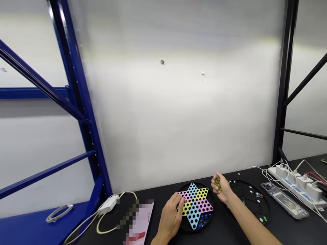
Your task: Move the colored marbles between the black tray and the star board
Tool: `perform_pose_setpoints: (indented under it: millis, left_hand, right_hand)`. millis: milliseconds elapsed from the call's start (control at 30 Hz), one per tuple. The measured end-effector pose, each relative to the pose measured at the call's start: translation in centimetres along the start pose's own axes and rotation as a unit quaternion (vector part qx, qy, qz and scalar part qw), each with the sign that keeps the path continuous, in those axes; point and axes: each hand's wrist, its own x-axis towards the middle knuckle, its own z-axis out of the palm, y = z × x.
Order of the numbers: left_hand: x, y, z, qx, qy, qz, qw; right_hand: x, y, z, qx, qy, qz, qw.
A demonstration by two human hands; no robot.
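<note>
A star-shaped Chinese checkers board (193,206) in pink, yellow and blue, dotted with dark holes, lies in a round black tray (187,230). My left hand (171,215) is at its left side, fingers bent over the board, thumb and index close together. Whatever is between those fingertips is hidden. Several blue marbles (205,216) rest in the tray beside the star's lower right. My right hand (222,188) is raised beyond the board's right side, palm partly turned up, its fingers curled around several yellow-green marbles (218,184).
A second round black tray (245,190) with scattered marbles sits partly behind my right forearm. Farther right are a phone (285,200) and a power strip (297,185) with tangled cables. On the left are a pink sheet (143,217), a white adapter (109,204) and a blue rack (87,102).
</note>
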Motion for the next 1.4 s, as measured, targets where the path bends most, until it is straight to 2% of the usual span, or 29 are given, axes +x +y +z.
perform_pose_setpoints:
  millis: [133,267,300,400,433,500,567,633,800,867,933,1000,1100,1167,1200,1267,1300,1400]
  left_hand:
    - [0.0,-0.1,0.0,-0.001,-0.011,-0.002,1.000]
    - [0.0,-0.3,0.1,0.003,-0.016,-0.003,1.000]
    - [0.0,-0.3,0.1,0.003,-0.018,-0.002,1.000]
    - [0.0,-0.2,0.1,-0.001,-0.017,0.005,1.000]
    - [0.0,-0.2,0.1,-0.002,-0.015,0.007,1.000]
    - [0.0,-0.1,0.0,-0.003,-0.013,0.009,1.000]
    - [-0.1,-0.1,0.0,-0.003,-0.014,0.008,1.000]
    - [-0.1,-0.1,0.0,-0.004,-0.016,0.006,1.000]
    - [0.0,0.1,0.0,-0.010,-0.013,0.010,1.000]
    - [0.0,0.1,0.0,-0.012,-0.015,0.009,1.000]
    - [0.0,0.1,0.0,-0.012,-0.018,0.007,1.000]
    - [0.0,0.1,0.0,-0.012,-0.019,0.006,1.000]
    - [0.1,0.1,0.0,-0.011,-0.020,0.006,1.000]
    - [0.1,0.1,0.1,-0.011,-0.021,0.006,1.000]
    - [0.1,0.1,0.1,-0.012,-0.021,0.007,1.000]
    - [0.2,0.1,0.1,-0.013,-0.021,0.004,1.000]
    - [0.2,0.0,0.1,-0.013,-0.020,0.002,1.000]
    - [0.2,-0.1,0.1,-0.014,-0.014,-0.005,1.000]
  right_hand:
    - [-0.3,1.9,2.1,-0.159,0.020,-0.041,0.986]
    - [-1.4,3.0,3.3,-0.303,0.002,-0.084,0.949]
    - [-1.6,3.1,3.4,-0.364,-0.008,-0.100,0.926]
    - [-2.2,3.1,3.6,-0.553,-0.029,-0.152,0.819]
    - [-2.4,3.1,3.6,-0.588,-0.029,-0.163,0.792]
    - [-2.9,2.9,3.4,-0.607,-0.021,-0.172,0.776]
    - [-3.7,2.7,3.2,-0.608,-0.024,-0.172,0.775]
    - [-4.7,2.5,2.9,-0.598,-0.053,-0.163,0.783]
    - [-7.0,1.9,2.0,-0.570,-0.199,-0.102,0.791]
    - [-7.5,1.3,1.2,-0.551,-0.224,-0.075,0.800]
    - [-7.6,0.4,-0.2,-0.539,-0.194,-0.072,0.817]
    - [-7.5,-0.6,-2.6,-0.549,-0.114,-0.086,0.824]
    - [-7.1,-1.7,-7.0,-0.606,0.009,-0.087,0.790]
    - [-7.1,-1.8,-9.9,-0.638,0.028,-0.065,0.767]
    - [-7.2,-1.7,-11.1,-0.640,0.021,-0.049,0.767]
    - [-7.5,-1.2,-12.7,-0.613,0.008,-0.022,0.790]
    - [-7.6,-1.0,-13.1,-0.582,0.008,-0.016,0.813]
    - [-7.5,-1.3,-13.3,-0.395,0.044,-0.004,0.918]
